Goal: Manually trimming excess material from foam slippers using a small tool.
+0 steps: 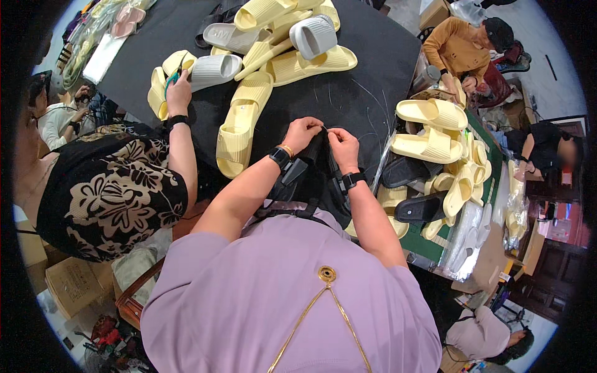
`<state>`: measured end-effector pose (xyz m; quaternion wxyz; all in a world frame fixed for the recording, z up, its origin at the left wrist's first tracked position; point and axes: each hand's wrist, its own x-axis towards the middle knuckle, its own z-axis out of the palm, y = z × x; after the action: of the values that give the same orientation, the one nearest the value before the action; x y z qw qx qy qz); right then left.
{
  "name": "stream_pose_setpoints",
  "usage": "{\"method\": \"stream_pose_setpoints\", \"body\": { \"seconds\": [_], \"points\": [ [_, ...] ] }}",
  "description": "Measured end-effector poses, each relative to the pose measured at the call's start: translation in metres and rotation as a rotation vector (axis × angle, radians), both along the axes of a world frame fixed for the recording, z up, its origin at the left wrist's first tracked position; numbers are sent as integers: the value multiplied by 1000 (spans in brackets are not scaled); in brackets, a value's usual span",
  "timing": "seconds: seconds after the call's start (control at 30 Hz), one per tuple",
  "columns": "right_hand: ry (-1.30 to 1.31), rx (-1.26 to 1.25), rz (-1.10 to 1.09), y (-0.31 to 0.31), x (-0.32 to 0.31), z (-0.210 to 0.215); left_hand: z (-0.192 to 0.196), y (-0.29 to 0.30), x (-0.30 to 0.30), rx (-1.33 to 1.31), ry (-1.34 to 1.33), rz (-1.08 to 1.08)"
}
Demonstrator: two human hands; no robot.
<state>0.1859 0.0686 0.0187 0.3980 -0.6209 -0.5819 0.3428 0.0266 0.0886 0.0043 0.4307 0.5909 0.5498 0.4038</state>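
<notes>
Lavender shirt [273,280] cloth filled the foreground. Beyond it, left hand [303,134] and right hand [344,149] met with fingertips pinched (anything held was too fine to tell) over the black table [367,46], yellow slippers [234,148] lying to their left.

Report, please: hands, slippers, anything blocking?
Left hand, right hand: fingertips nearly touching; anything pinched too small to tell. Yellow slipper lies left, slipper pile right, neither blocking.

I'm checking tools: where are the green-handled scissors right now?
In the head view, the scissors are upper left, in a co-worker's hand beside a yellow slipper and a grey slipper, left of the person's left hand.
</notes>
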Motion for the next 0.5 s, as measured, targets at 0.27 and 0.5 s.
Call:
{"method": "stream_pose_setpoints", "body": {
  "seconds": [0.27,0.5],
  "points": [
    [5,22,10,0,1,-1,-2,1,0,-29,-18,3],
    [-27,32,-1,1,4,-7,3,1,1,-94,-23,25]
  ]
}}
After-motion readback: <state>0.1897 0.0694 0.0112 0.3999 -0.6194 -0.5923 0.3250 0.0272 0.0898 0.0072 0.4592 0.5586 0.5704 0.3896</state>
